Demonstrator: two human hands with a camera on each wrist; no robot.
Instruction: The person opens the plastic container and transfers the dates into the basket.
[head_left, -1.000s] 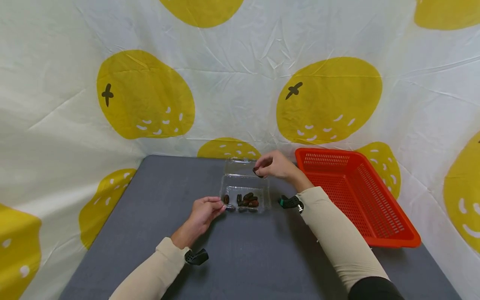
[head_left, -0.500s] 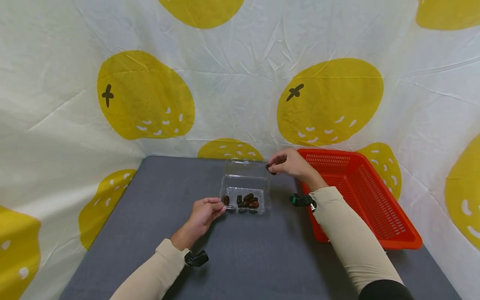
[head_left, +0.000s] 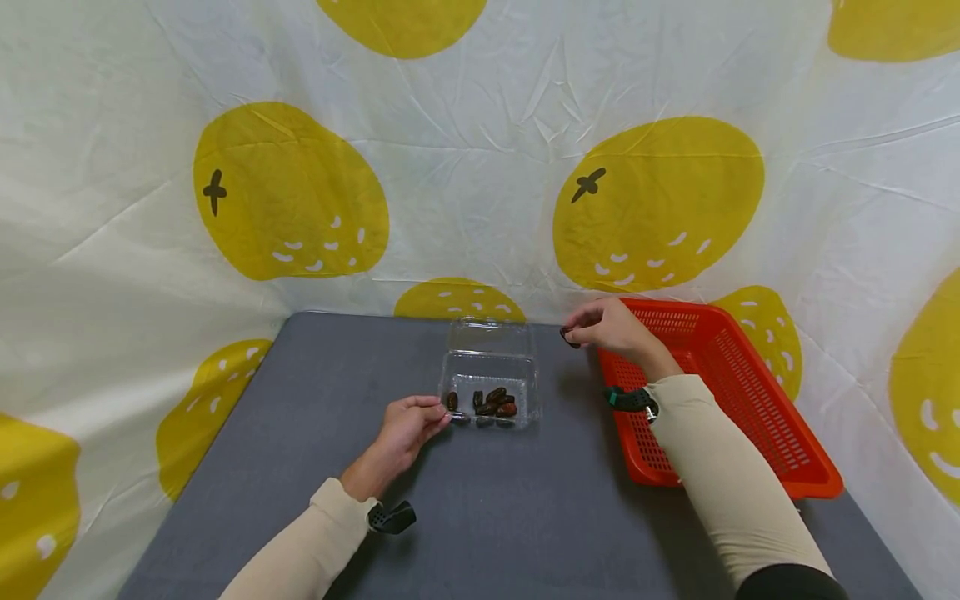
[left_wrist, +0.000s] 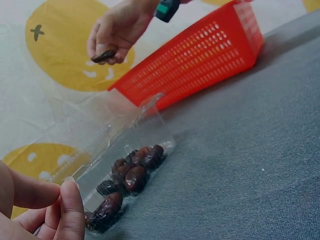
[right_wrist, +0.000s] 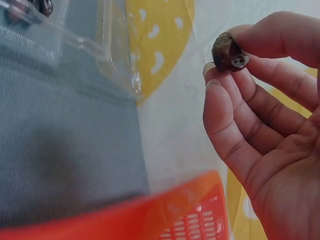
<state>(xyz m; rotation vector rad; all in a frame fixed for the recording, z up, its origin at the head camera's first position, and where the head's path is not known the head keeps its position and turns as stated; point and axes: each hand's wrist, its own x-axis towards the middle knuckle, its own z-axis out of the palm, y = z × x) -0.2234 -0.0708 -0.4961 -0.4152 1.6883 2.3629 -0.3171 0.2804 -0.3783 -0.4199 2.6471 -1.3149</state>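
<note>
My right hand (head_left: 611, 327) pinches a single dark brown date (right_wrist: 229, 52) between thumb and fingers, held up in the air near the left rim of the red basket (head_left: 637, 475). With thumb and fingers my left hand (head_left: 408, 427) pinches the front left corner of a clear plastic clamshell box (head_left: 491, 362). Its lid (head_left: 491, 336) is folded back, away from me. Several wrinkled dates (left_wrist: 136, 179) lie inside the box, most bunched toward the front right, one (head_left: 452, 401) by itself at the left.
The red perforated basket stands at the right of the grey table (head_left: 360, 358), partly covered by my right forearm. Behind the table hangs a white cloth (head_left: 465, 208) printed with yellow fruit. Each wrist wears a dark strap (head_left: 392, 517).
My right hand has moved right with the date, from above the box's lid to beside the basket's rim. The left hand and the box have stayed in place.
</note>
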